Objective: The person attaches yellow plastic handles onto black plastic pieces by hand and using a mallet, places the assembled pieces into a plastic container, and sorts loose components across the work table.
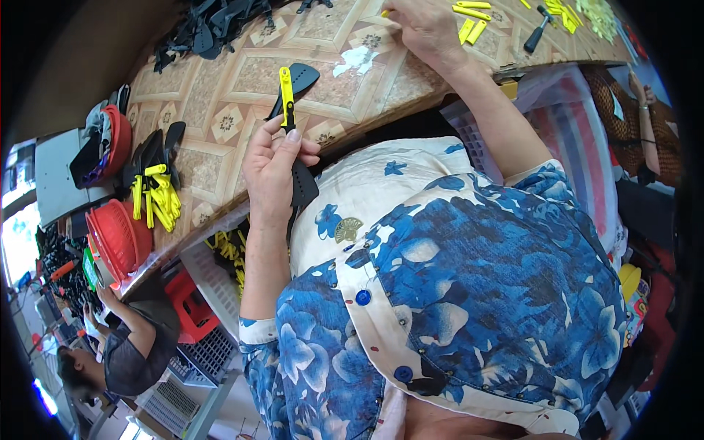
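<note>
Yellow and black, a slim handle (287,92) sticks up from the left hand (273,163), whose grip pinches it near the front edge of the table (227,81). Yellow shows at the right hand's (427,35) fingertips, but I cannot tell whether that grip is closed; loose yellow pieces (477,31) and a hammer (538,34) lie to its right.

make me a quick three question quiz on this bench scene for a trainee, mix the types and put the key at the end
1. True or false: the left hand holds a yellow handle.

2. Which lies beside the hammer: A, red basket; B, yellow pieces; C, white scrap?

3. Fill in: the heap on the table beyond the left hand is ____ in colour.

Key: 1, true; 2, B; 3, black.
</note>
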The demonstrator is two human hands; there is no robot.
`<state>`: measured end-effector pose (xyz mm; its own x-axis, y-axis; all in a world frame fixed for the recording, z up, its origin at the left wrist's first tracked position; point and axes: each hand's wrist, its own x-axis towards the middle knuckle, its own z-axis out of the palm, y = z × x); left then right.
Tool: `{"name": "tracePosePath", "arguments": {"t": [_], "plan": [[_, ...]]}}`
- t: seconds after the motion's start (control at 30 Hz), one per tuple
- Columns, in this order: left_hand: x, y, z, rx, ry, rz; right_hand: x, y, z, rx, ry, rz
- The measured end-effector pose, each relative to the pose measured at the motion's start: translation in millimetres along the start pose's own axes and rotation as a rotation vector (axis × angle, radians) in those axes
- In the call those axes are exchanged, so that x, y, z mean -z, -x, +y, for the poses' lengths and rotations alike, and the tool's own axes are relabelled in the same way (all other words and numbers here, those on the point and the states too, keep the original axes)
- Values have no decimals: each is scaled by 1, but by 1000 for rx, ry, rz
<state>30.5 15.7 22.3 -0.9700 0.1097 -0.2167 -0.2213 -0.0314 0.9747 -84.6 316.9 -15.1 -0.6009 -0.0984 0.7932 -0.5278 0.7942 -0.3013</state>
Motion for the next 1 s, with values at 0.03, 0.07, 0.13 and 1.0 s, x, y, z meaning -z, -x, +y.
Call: {"name": "tracePosePath", "arguments": {"t": [0.03,0.07,0.13,1.0], "plan": [[0,0,1,2,-6,8,-2,0,-1,7,-35,76],[0,0,2,14,3,11,-3,-1,-3,3,-44,78],[1,-2,2,28,7,9,-6,-4,-10,-429,-639,40],[-16,-33,9,63,59,-67,12,2,-20,-958,-1138,24]]}}
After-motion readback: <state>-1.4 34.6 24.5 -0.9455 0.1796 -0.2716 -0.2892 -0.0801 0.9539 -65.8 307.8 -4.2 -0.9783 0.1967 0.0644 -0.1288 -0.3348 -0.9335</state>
